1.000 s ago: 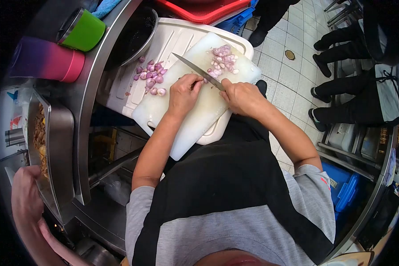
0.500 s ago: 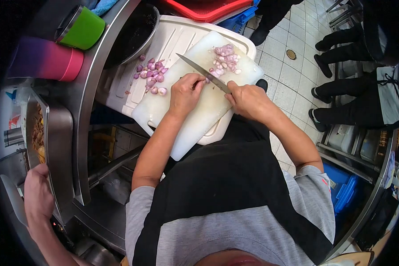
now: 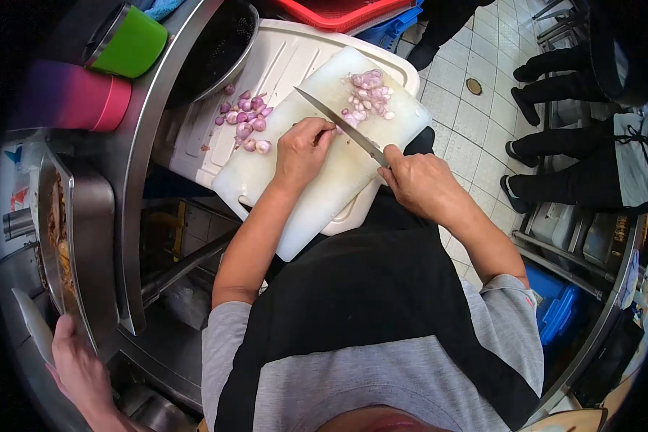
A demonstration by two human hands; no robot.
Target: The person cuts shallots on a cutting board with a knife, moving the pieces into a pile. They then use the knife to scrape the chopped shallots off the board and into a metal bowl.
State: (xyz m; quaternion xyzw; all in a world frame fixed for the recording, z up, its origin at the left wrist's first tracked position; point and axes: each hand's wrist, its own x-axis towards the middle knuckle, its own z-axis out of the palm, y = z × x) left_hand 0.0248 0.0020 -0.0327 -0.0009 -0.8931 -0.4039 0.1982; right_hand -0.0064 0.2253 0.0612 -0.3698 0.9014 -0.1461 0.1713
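My right hand (image 3: 419, 186) is wrapped round the handle of a kitchen knife (image 3: 336, 120), its blade slanting up to the left over a white cutting board (image 3: 306, 209). Closed in a pinch beside the blade is my left hand (image 3: 302, 153); at its fingertips shows a bit of pinkish shallot (image 3: 340, 131), mostly hidden by fingers and blade. Peeled shallots (image 3: 368, 92) lie in a pile at the board's far right, beyond the knife. To the left of the board, more shallots (image 3: 243, 117) sit on a cream plastic lid (image 3: 281, 39) that supports the board.
A dark colander (image 3: 234, 68) stands at the lid's left. On the steel counter are a green cup (image 3: 133, 43), a pink-purple tumbler (image 3: 108, 104) and a food tray (image 3: 93, 252), with another person's hand (image 3: 83, 367) near it. A red basket (image 3: 345, 16) lies ahead; other people stand right.
My right hand and the knife have shifted slightly right and toward me. My left hand stays about where it was. The other person's hand has moved down along the tray.
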